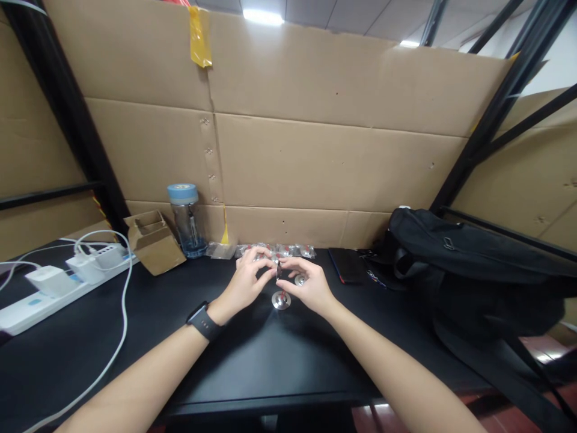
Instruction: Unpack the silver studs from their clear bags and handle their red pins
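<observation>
My left hand and my right hand meet above the black table, fingertips pinched on opposite sides of a small thin metallic piece. It is seen edge-on, so its exact kind is unclear. Just below them lies a shiny round metal disc with a raised middle and some red on it. A second metal disc rests on the table, partly hidden behind my right hand. Several clear plastic packets with red bits inside lie in a row beyond my fingers.
To the left stand a blue-lidded bottle, an open cardboard box and a white power strip with chargers and a cable. A dark flat case, keys and a black backpack occupy the right. Cardboard panels wall the back.
</observation>
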Motion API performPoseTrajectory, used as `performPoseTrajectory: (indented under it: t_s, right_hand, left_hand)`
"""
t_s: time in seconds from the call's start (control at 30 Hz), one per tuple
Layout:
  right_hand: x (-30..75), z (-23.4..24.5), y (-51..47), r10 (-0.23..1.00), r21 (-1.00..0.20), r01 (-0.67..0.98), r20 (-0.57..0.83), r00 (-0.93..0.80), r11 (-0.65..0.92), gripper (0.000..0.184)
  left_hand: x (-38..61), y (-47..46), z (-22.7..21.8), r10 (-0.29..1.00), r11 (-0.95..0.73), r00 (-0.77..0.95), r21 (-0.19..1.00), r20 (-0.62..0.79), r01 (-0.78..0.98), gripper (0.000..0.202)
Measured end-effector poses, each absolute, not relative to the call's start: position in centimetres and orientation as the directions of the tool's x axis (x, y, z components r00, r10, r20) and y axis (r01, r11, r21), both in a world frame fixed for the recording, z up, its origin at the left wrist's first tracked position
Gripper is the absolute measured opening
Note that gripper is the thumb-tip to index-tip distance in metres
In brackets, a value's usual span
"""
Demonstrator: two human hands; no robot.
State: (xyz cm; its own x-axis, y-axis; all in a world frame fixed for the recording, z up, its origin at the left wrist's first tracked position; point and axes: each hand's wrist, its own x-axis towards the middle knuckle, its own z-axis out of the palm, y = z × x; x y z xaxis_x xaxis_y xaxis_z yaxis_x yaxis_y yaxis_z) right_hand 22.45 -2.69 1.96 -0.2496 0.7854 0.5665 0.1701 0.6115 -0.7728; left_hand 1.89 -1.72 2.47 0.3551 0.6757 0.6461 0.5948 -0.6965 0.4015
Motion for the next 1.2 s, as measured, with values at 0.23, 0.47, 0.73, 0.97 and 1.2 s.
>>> performPoseTrajectory:
  t_s: [0.23,0.47,0.73,0.97,1.2]
  right_hand:
    - [22.0,1.5,-2.6,0.849,-0.889,-0.135,0.458,-0.265,0.438,0.034]
    - [22.0,1.1,-2.4,0.855,-0.889,-0.274,0.439,-0.277,0.367,0.037]
    - [22.1,1.3,-2.5,0.858,-0.892,-0.265,0.433,-0.276,0.365,0.036]
    - [22.0,1.2,-2.5,0.855,-0.892,-0.171,0.451,-0.257,0.419,0.027]
    - [22.4,1.2,-2.6,0.763,-0.793,0.026,0.577,-0.291,0.609,0.018]
  left_hand:
    - [2.5,-2.8,3.0,0.633,-0.652,0.286,0.296,0.720,0.698,0.016]
    - [2.7,-3.5,3.4,0.535,-0.637,0.337,0.108,0.775,0.764,0.015]
    - [2.7,-3.4,3.0,0.475,-0.633,0.382,0.007,0.792,0.774,0.014]
    - [2.6,-3.6,3.4,0.459,-0.646,0.431,-0.042,0.777,0.762,0.016]
    - [2.4,-3.2,3.3,0.531,-0.673,0.452,0.032,0.717,0.739,0.015]
